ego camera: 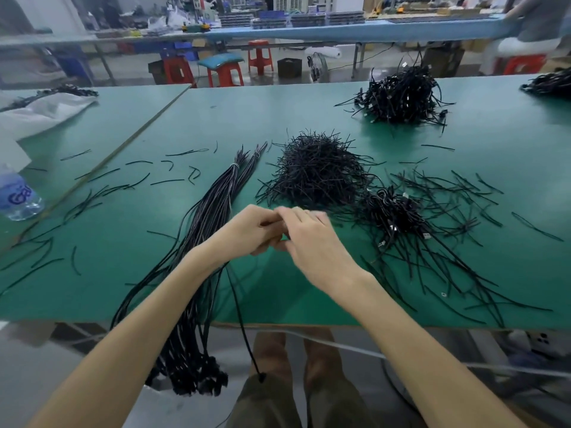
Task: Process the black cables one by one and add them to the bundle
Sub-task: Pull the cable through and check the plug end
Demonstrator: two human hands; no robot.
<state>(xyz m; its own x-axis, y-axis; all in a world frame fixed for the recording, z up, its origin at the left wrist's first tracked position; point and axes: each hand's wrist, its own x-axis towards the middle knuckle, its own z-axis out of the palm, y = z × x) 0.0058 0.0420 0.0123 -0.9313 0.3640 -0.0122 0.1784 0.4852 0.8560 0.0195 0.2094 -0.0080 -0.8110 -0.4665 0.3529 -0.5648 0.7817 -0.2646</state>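
My left hand (247, 230) and my right hand (312, 242) meet over the green table (123, 273), fingers curled together around something small that is hidden between them. One black cable (239, 316) hangs from my left hand down past the table's front edge, its plug end dangling near my knee. Left of my hands lies the long bundle of black cables (213, 205), tied near its far end and drooping over the front edge. A pile of coiled black cables (392, 211) sits just right of my hands.
A mound of short black ties (315, 171) lies beyond my hands. Another cable heap (401, 94) sits far right, and loose ties are scattered across the table. A water bottle (18, 196) stands at the left edge. Stools and a workbench are behind.
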